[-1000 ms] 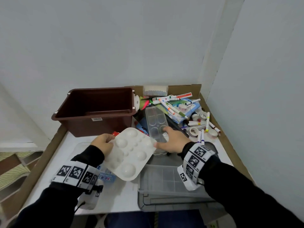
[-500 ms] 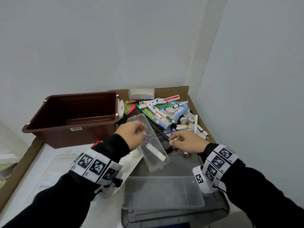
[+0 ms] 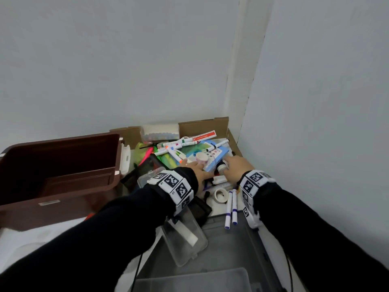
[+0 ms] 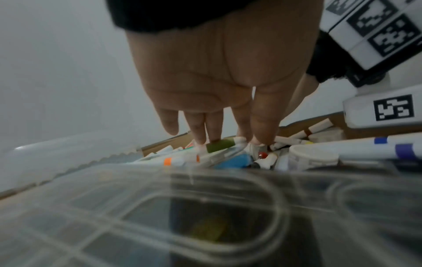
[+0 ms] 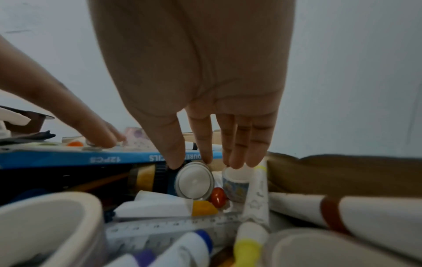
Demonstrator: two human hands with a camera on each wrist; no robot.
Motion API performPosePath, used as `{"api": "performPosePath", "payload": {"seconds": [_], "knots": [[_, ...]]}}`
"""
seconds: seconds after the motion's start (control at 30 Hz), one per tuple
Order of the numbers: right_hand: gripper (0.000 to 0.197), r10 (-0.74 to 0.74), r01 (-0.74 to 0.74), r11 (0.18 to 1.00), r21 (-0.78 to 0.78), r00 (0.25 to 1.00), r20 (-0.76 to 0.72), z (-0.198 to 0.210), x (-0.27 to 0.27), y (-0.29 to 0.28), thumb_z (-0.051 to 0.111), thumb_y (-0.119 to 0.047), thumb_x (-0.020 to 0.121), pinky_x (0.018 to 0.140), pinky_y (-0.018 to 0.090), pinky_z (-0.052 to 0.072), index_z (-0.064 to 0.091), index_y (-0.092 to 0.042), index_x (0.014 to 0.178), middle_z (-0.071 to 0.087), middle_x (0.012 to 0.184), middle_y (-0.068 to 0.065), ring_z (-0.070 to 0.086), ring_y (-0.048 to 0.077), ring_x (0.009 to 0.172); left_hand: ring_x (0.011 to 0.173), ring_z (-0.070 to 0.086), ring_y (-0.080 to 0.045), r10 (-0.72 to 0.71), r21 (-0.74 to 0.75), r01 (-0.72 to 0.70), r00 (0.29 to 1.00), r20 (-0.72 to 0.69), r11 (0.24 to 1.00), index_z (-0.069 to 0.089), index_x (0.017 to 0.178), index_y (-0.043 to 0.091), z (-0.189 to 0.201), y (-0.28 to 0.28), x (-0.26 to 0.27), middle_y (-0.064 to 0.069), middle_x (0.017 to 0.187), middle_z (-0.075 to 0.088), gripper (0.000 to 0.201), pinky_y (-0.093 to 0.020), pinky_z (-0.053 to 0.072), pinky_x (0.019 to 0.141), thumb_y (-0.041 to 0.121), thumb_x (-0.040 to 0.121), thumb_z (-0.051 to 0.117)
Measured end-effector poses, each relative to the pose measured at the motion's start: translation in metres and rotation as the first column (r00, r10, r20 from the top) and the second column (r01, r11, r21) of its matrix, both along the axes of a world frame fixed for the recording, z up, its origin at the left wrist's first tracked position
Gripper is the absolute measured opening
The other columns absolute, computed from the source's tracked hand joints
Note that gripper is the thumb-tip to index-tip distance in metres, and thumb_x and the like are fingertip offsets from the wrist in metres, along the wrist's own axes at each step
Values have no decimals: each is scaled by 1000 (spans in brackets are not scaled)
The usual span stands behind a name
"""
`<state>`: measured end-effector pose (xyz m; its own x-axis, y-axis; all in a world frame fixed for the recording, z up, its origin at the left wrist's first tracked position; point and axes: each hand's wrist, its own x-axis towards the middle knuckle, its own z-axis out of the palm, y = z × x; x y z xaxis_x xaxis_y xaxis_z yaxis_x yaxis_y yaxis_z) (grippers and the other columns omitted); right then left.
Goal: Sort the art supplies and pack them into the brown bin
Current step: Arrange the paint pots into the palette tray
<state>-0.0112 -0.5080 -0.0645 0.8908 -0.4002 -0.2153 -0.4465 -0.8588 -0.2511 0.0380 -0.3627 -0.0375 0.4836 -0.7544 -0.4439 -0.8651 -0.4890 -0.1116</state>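
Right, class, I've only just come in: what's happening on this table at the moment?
A person is sorting a heap of art supplies. Both hands reach into the pile: the left hand has straight fingers on the markers atop a blue pencil box, and the right hand touches a small round jar beside that box. Neither hand grips anything yet. The brown bin to the left looks empty as far as its inside shows.

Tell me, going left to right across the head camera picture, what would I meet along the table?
Brown bin → white latch on its end → clear plastic case → left hand → blue pencil box → right hand → cardboard side wall.
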Motion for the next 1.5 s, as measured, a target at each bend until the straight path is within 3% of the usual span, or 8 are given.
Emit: {"api": "performPosePath", "payload": {"seconds": [0.13, 0.37, 0.57, 0.77, 0.9, 1.03, 1.23, 1.5], "knots": [[40, 25, -26, 998, -64, 1000, -15, -9, 11, -7, 52, -33, 88, 87, 32, 40, 51, -18, 126, 48, 125, 14, 47, 30, 113, 135, 26, -25, 64, -66, -64, 998, 10, 996, 32, 138, 35, -5, 11, 14, -5, 146, 33, 47, -44, 14, 112, 31, 92, 43], [28, 28, -31, 999, 24, 994, 105, -12, 2, -13, 62, -29, 85, 69, 29, 38, 46, -13, 103, 56, 103, 9, 52, 23, 88, 123, 41, -26, 107, -130, -95, 991, 86, 987, 46, 129, 34, -2, 14, 21, -4, 133, 47, 37, -39, 30, 102, 33, 92, 45], [26, -246, 149, 945, 292, 912, 330, 5, -26, -23, 67, -30, 82, 53, 20, 33, 47, -17, 92, 52, 83, -4, 49, 9, 71, 134, 22, -30, -77, -240, 110, 987, 142, 965, 36, 136, 38, -11, -6, 9, -10, 147, 19, 52, -41, 27, 106, 30, 88, 53], [46, -203, 119, 954, 274, 931, 303, 18, -53, -21, 69, -25, 77, 74, 21, 35, 57, -12, 119, 57, 105, 1, 47, 10, 88, 141, -1, -31, -178, -8, 186, 951, 252, 983, 23, 142, 40, -16, -29, 13, -10, 154, -6, 58, -48, 8, 112, 40, 90, 49], [25, -194, 101, 945, 311, 939, 284, 13, -67, -19, 69, -22, 77, 52, 7, 37, 66, -11, 99, 61, 84, -1, 48, 2, 66, 142, -10, -31, -183, 78, 168, 947, 264, 983, 7, 146, 38, -22, -38, 18, -9, 154, -17, 62, -52, 0, 112, 43, 94, 41], [14, -227, 105, 924, 368, 925, 306, 0, -76, -15, 71, -20, 76, 42, 6, 36, 64, -13, 86, 59, 74, -1, 50, 1, 58, 142, -10, -30, -206, 123, 179, 943, 261, 976, 18, 146, 25, -15, -46, 13, -11, 154, -14, 59, -51, -1, 112, 35, 94, 44], [21, -215, 93, 935, 342, 917, 337, -12, -83, -7, 73, -27, 74, 50, 5, 37, 61, -17, 86, 59, 77, -5, 49, -2, 63, 142, -3, -30, -247, 123, 218, 914, 322, 968, 37, 138, 14, -12, -46, -2, -14, 155, -8, 45, -48, 5, 114, 25, 95, 45], [20, -235, 87, 922, 376, 900, 368, -9, -97, -2, 72, -30, 74, 56, 10, 35, 56, -25, 85, 58, 77, -13, 51, -3, 68, 143, -7, -28, -261, 159, 216, 895, 363, 963, 32, 142, 13, -11, -50, -1, -11, 155, -11, 47, -45, -1, 114, 27, 97, 39]]}}
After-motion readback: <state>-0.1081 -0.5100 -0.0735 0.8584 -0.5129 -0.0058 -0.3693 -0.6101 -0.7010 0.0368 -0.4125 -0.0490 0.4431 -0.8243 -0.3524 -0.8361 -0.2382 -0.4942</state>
